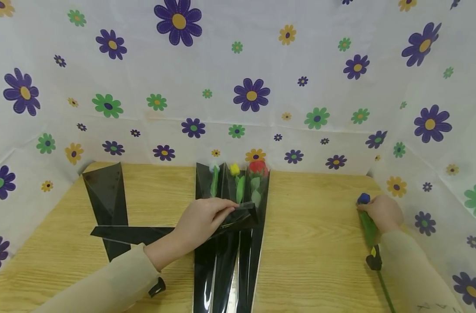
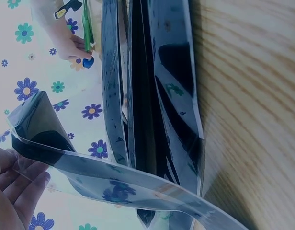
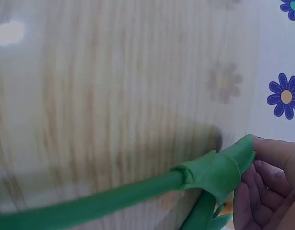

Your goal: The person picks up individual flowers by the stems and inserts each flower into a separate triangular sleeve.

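My left hand point(image 1: 200, 221) pinches the wide end of a black, clear-edged flower sleeve point(image 1: 132, 234), which lies crosswise above other sleeves. In the left wrist view, this sleeve point(image 2: 123, 187) stretches away from the fingertips, its mouth spread a little. My right hand point(image 1: 384, 213) holds a blue artificial flower point(image 1: 364, 198) just below its bloom, over the right side of the table. Its green stem point(image 3: 109, 196) and leaves hang toward me. Underneath the left hand, three black sleeves lie side by side, holding a pale blue flower point(image 1: 214, 168), a yellow flower point(image 1: 234, 169) and a red flower point(image 1: 257, 167).
Another black sleeve point(image 1: 106, 195) lies at the left of the wooden table point(image 1: 312, 243), partly under the held one. A white cloth point(image 1: 222, 65) printed with flowers rises behind the table and along both sides. Black bands sit on both wrists.
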`<state>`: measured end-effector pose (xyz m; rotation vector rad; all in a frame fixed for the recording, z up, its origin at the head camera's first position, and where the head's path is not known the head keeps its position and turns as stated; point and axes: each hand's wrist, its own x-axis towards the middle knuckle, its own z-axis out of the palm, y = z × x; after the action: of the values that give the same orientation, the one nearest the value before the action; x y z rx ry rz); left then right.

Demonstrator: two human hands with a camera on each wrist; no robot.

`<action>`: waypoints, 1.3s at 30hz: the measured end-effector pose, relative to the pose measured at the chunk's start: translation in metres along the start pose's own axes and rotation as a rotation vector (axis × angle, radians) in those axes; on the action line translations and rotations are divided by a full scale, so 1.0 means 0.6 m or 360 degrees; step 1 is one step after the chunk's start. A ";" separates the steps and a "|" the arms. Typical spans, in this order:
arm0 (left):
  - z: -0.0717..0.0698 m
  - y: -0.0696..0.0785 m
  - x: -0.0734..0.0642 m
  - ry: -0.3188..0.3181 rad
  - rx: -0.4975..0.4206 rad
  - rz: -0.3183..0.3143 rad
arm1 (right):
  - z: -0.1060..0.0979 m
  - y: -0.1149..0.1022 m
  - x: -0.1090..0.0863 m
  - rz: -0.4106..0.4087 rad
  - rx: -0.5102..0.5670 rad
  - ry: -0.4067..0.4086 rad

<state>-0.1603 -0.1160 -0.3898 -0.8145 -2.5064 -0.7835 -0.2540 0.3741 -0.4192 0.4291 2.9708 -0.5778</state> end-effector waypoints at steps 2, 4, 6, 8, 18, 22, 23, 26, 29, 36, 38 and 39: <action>0.001 0.000 -0.001 -0.0006 0.0001 -0.0009 | -0.002 0.002 -0.001 -0.0008 0.0006 -0.0003; 0.002 0.000 -0.002 -0.0015 0.0003 -0.0017 | -0.005 0.003 0.000 -0.0015 0.0026 -0.0008; 0.002 0.000 -0.001 -0.0023 0.0005 -0.0022 | -0.009 0.003 0.001 -0.0031 0.0033 -0.0008; 0.002 -0.001 0.000 -0.0027 0.0010 -0.0026 | -0.018 0.001 0.003 -0.0061 0.0048 0.0004; 0.000 0.002 0.006 -0.0019 0.0034 -0.0011 | -0.073 -0.040 -0.002 0.0036 0.0561 0.0026; 0.002 0.005 0.005 -0.0028 0.0034 -0.0011 | -0.093 -0.062 -0.014 0.0225 0.1088 -0.0052; 0.003 0.006 0.006 -0.0029 0.0034 -0.0008 | -0.098 -0.067 -0.017 0.0268 0.1271 -0.0071; 0.005 0.008 0.006 -0.0029 0.0038 0.0000 | -0.110 -0.083 -0.022 0.0391 0.1775 -0.0101; 0.008 0.009 0.005 -0.0032 0.0046 0.0001 | -0.121 -0.096 -0.032 0.0418 0.2016 -0.0150; 0.011 0.014 0.005 -0.0066 0.0058 -0.0020 | -0.137 -0.123 -0.054 0.0425 0.2267 -0.0217; 0.012 0.016 0.005 -0.0081 0.0057 -0.0025 | -0.139 -0.132 -0.059 0.0432 0.2325 -0.0215; 0.012 0.017 0.006 -0.0089 0.0057 -0.0028 | -0.139 -0.137 -0.061 0.0441 0.2346 -0.0210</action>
<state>-0.1580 -0.1033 -0.3899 -0.8139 -2.5728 -0.7289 -0.2450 0.3235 -0.3078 0.7501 1.7441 -2.4549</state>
